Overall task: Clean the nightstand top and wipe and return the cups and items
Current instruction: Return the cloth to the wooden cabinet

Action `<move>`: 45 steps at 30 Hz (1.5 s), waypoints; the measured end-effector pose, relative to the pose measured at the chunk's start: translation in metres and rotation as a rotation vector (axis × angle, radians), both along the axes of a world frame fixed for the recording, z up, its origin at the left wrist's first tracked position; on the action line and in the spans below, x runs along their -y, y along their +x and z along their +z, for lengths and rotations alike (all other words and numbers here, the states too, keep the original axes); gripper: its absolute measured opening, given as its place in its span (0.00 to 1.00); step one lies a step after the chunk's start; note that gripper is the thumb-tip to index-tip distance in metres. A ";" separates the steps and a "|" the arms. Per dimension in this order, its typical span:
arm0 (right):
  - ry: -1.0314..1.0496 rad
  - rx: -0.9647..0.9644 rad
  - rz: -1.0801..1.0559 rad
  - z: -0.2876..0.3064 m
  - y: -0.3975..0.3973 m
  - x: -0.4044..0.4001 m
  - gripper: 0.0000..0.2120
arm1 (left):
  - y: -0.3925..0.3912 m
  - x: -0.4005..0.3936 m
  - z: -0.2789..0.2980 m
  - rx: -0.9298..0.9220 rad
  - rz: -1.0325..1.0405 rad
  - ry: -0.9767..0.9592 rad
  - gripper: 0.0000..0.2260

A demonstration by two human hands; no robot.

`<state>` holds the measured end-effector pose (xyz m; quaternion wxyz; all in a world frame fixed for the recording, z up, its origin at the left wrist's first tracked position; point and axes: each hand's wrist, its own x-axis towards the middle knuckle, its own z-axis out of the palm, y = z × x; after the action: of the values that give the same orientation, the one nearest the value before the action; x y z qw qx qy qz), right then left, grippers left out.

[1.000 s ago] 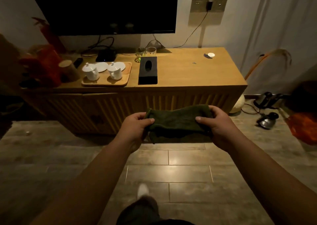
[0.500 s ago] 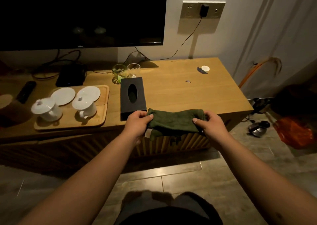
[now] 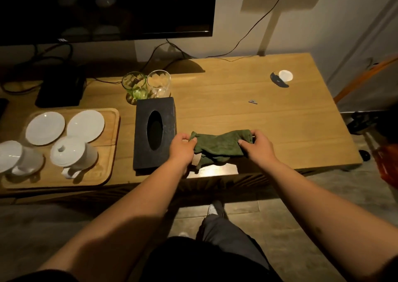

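Note:
A dark green cloth [image 3: 219, 147] is stretched between my hands over the front of the wooden nightstand top [image 3: 237, 109]. My left hand [image 3: 182, 147] pinches its left end and my right hand [image 3: 257, 147] pinches its right end. A black tissue box [image 3: 155, 131] lies just left of my left hand. Behind it stand a green glass [image 3: 134, 86] and a clear glass [image 3: 159, 83]. A wooden tray [image 3: 107, 152] at the left carries two white lidded cups [image 3: 73, 154] [image 3: 15, 159] and two white saucers [image 3: 45, 128] [image 3: 85, 125].
A TV [image 3: 107, 8] hangs above the back edge, with cables and a black box [image 3: 60, 90] under it. A small white disc [image 3: 285, 75] and a tiny scrap [image 3: 253, 102] lie on the right part of the top. An orange bag [image 3: 387, 165] sits on the floor at right.
I have stepped up to the nightstand. Both hands carried the green cloth forward from in front of the cabinet to over its top, beside the tissue box.

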<state>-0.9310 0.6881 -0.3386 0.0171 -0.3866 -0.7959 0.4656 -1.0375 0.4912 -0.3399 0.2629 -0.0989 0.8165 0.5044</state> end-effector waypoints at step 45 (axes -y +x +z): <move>0.604 0.621 -0.905 0.132 0.248 0.107 0.45 | 0.126 -0.143 0.155 -1.264 -1.881 0.129 0.38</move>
<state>-0.6833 0.5813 -0.2063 0.0891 -0.7806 -0.6177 0.0327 -0.9113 0.6346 -0.1854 0.0828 0.8400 0.5254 0.1074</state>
